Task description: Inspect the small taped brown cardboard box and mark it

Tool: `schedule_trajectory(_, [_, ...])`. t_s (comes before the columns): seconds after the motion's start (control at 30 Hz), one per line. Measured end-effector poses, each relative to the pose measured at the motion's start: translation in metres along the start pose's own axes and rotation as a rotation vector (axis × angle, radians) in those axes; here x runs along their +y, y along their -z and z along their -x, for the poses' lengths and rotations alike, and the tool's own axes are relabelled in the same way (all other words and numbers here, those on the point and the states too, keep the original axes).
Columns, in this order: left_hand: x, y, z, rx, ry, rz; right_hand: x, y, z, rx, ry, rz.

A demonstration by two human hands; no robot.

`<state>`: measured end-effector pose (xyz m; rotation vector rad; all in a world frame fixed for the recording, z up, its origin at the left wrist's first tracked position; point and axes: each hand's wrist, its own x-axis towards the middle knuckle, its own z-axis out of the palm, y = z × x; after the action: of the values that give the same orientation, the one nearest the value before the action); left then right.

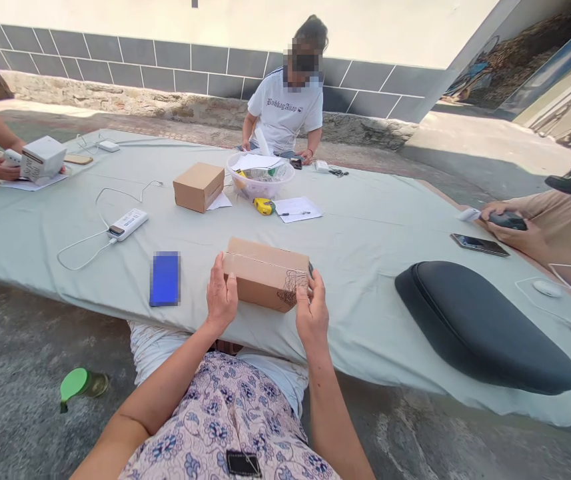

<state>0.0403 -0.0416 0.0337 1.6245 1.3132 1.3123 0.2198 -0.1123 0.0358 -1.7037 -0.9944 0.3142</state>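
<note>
I hold a brown cardboard box [265,270] just above the near edge of the cloth-covered table [365,247]. My left hand [221,297] grips its left end, fingers curled round the corner. My right hand [311,308] grips the right end, where a scribbled drawing shows on the side. The box is closed and tilted slightly toward me. A blue phone [165,278] lies flat on the cloth to the left of my left hand.
A black seat cushion [480,323] lies at the right. A white power bank with cables [128,224], a second cardboard box [198,186], a clear bowl [260,175], a tape measure [264,206] and paper with a pen [296,209] lie farther off. Three other people sit around the table.
</note>
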Motion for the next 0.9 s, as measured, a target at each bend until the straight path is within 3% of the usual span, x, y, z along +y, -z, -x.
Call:
schedule_trajectory(0.2, [-0.002, 0.003, -0.004, 0.01, 0.062, 0.022, 0.002, -0.006, 0.0, 0.031, 0.008, -0.053])
schedule_trajectory(0.37, [-0.006, 0.007, -0.007, -0.061, 0.071, 0.037, 0.001, -0.007, -0.001, 0.03, -0.005, -0.088])
schedule_trajectory(0.6, [-0.029, 0.007, -0.005, -0.12, 0.04, 0.005, 0.001, -0.005, 0.002, 0.012, 0.011, -0.117])
schedule_trajectory(0.8, [-0.053, 0.007, -0.003, -0.162, 0.096, -0.083, 0.024, -0.009, 0.0, -0.032, 0.005, -0.241])
schedule_trajectory(0.9, [-0.061, 0.007, -0.003, -0.161, 0.077, -0.105, 0.04, -0.012, 0.0, -0.086, -0.032, -0.186])
